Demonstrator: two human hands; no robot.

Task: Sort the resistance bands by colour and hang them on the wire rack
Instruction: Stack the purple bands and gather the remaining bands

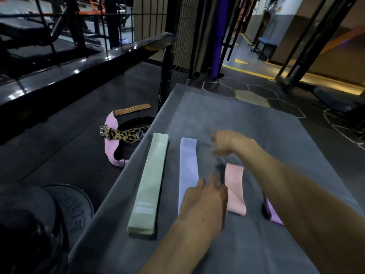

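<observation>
Four groups of resistance bands lie side by side on a grey mat [246, 135] that covers a low platform. From left to right they are a green stack [149, 184], a lilac band [187, 167], a pink band [235, 186] and a purple band [275, 216] that the right forearm mostly hides. The green pile shows several layered edges at its near end, so it holds more than one band, though the exact count is not clear. The other three colours look like single bands or thin piles.

The left hand [205, 202] rests over the near half of the lilac band with its fingers loosely spread and reaching toward the pink one. It grips nothing. The right hand [229, 143] hovers above the mat just past the far end of the pink band. It is blurred, and whether it pinches anything cannot be told.

These are flat fabric loops, light and soft, so they should flop and fold when lifted. They are best taken at one end, or through the loop, which also suits slipping them over a wire. The stack would slide apart unless pinched through all its layers.

The wire rack [150, 18] stands beyond the mat with no bands on it. Several belts [126, 133] lie on the floor to the left.
</observation>
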